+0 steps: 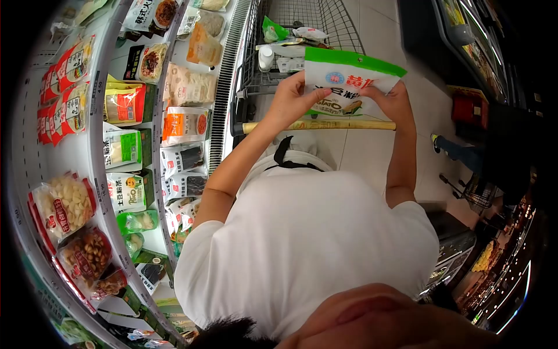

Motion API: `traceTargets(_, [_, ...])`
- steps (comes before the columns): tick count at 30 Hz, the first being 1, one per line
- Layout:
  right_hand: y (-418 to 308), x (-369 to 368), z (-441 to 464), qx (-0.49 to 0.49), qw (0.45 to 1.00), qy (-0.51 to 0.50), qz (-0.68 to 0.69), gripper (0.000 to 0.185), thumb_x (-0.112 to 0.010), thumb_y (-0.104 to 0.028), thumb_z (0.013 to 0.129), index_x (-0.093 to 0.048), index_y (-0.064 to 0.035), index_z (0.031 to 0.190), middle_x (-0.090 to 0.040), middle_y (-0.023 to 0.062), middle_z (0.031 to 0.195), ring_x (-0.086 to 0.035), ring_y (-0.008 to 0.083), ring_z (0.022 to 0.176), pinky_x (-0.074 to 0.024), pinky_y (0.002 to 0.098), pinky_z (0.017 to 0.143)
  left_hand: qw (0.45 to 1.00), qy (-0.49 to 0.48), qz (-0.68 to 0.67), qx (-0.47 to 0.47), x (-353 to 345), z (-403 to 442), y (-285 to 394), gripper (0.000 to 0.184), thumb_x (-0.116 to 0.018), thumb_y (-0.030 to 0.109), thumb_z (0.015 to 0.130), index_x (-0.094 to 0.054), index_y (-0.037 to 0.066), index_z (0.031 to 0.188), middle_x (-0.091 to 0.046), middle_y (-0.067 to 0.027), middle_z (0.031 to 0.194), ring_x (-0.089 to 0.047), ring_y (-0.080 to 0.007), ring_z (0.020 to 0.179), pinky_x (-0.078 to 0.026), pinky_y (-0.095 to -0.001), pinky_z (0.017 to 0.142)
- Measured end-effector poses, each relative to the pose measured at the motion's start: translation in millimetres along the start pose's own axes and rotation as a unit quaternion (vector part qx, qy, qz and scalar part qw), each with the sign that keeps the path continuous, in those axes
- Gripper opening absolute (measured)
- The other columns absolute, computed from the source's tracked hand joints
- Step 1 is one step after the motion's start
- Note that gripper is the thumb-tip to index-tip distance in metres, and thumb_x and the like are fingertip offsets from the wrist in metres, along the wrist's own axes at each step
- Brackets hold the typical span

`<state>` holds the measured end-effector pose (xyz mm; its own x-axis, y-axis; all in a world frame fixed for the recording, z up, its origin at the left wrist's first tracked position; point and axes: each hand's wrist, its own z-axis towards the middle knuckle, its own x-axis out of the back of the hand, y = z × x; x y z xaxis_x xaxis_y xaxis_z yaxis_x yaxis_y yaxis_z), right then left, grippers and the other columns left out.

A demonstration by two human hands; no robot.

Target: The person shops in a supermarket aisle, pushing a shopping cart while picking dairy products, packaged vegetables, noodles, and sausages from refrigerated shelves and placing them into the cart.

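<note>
My left hand [295,100] and my right hand [393,106] grip the two sides of a white and green bag of potato noodles [344,70]. Both thumbs press on the front of the bag, and the fingers behind it are hidden. The bag is held upright, with its printed front facing me and its green strip on top. It is above the yellow handle [331,125] of a wire shopping cart [346,23]. Inside the cart are a white bottle [265,58], a green packet [273,29] and other packages.
Along the left runs a shelf unit [154,116] with several rows of packaged food, such as an orange and white pack [186,126]. On the right, another person's leg [459,152] shows near a red box [469,110]. A dark display case [427,41] stands at the upper right.
</note>
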<state>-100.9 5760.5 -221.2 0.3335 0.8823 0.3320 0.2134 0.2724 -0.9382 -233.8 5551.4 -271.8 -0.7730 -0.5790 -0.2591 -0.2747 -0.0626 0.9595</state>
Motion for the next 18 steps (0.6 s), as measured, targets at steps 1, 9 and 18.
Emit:
traceTargets(1, [2.9,8.4,15.6,0.001,0.998,-0.014,-0.064,0.022,-0.078,-0.013,0.082,-0.070,0.0008,0.098,-0.072,0.0064,0.087,-0.063,0.0102,0.078,-0.0499,0.0243,0.070,0.999,0.020,0.014,-0.023,1.1,13.2,-0.8,0.032,-0.073,0.010,0.086,-0.062,-0.001,0.114,-0.070,-0.0080,0.103,-0.065,-0.0112,0.092,-0.053,-0.0268,0.083])
traceTargets(9, [77.6,2.4,163.0,0.022,0.997,0.016,0.078,0.029,-0.073,-0.021,0.089,-0.070,0.0049,0.102,-0.069,0.0044,0.092,-0.060,0.0086,0.080,-0.0466,0.0233,0.072,0.981,0.142,-0.104,-0.084,35.3,90.2,-3.7,0.050,-0.069,0.009,0.087,-0.049,0.002,0.132,-0.060,-0.0116,0.124,-0.057,-0.0192,0.116,-0.046,-0.0326,0.100])
traceTargets(18, [183.5,-24.4,273.0,0.033,0.998,0.032,-0.036,0.032,-0.070,-0.024,0.091,-0.070,0.0000,0.112,-0.070,0.0053,0.102,-0.060,0.0111,0.092,-0.0476,0.0277,0.082,0.969,0.246,-0.002,-0.017,67.6,49.6,-31.7,0.035,-0.065,0.013,0.091,-0.057,0.004,0.124,-0.059,-0.0074,0.125,-0.057,-0.0174,0.115,-0.048,-0.0308,0.098])
